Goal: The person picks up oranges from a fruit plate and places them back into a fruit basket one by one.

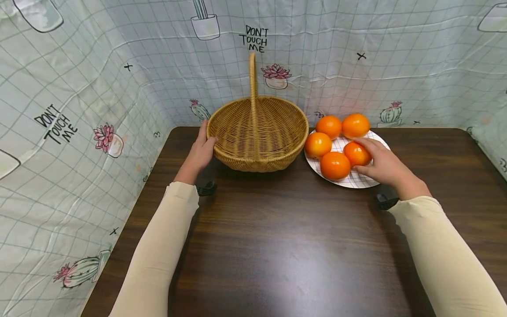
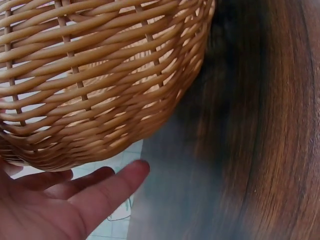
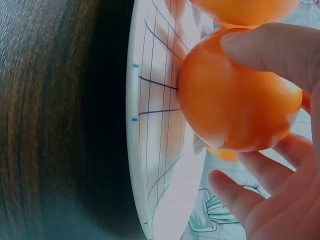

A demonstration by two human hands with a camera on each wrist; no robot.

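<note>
A wicker basket [image 1: 229,158] with a tall arched handle [image 1: 253,92] stands at the back of the table, with nothing inside it. At its left end, my left hand [image 1: 201,152] holds the rim between thumb and forefinger; its other fingers [image 2: 110,195] extend beside the woven wall [image 2: 100,85]. To the right of the basket, a white plate with a grid pattern [image 1: 348,181] bears several glossy oranges [image 1: 335,166]. My right hand [image 1: 384,165] grips the rightmost front orange [image 3: 235,95], thumb on one side and fingers on the other. This orange is over the plate [image 3: 155,115].
The dark wooden table [image 1: 277,237] runs toward me. A patterned cloth [image 1: 336,53] hangs behind the table and along its left and right sides. The plate lies close against the basket's right end. Black wrist straps [image 1: 386,201] sit below both hands.
</note>
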